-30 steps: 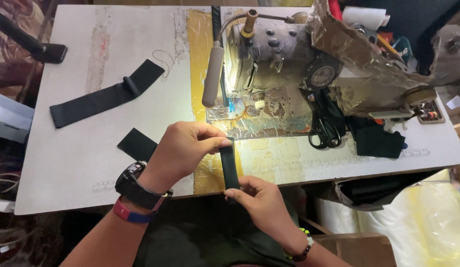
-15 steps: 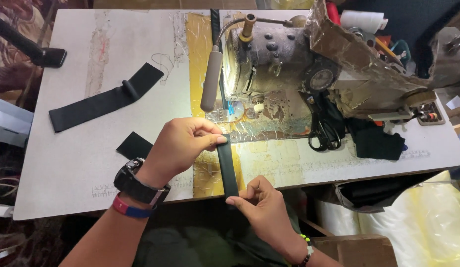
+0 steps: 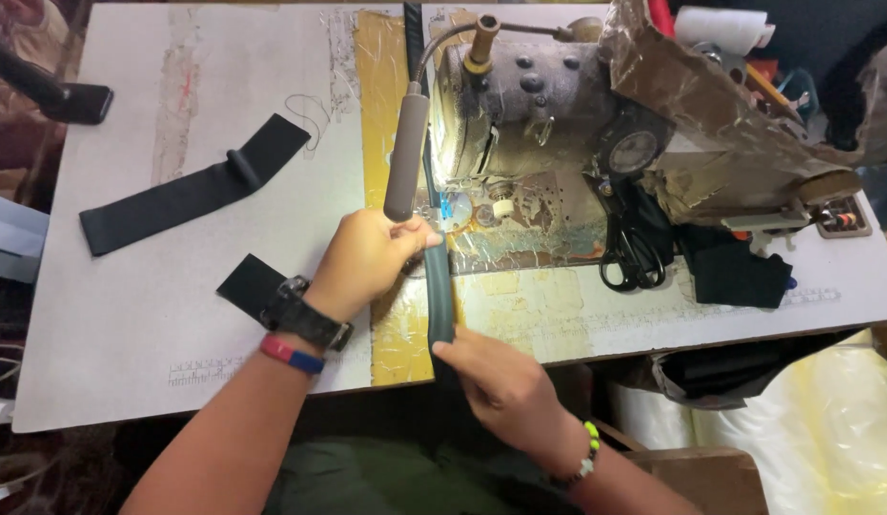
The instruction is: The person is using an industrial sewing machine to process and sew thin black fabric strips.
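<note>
The left hand (image 3: 362, 262) pinches the far end of a dark strap (image 3: 439, 300) near the sewing machine (image 3: 558, 124); the right hand (image 3: 500, 386) grips its near end, seemingly taut, over the counter (image 3: 129, 315).

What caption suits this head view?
Both hands, left hand and right hand, hold a dark strap at a sewing machine.
</note>
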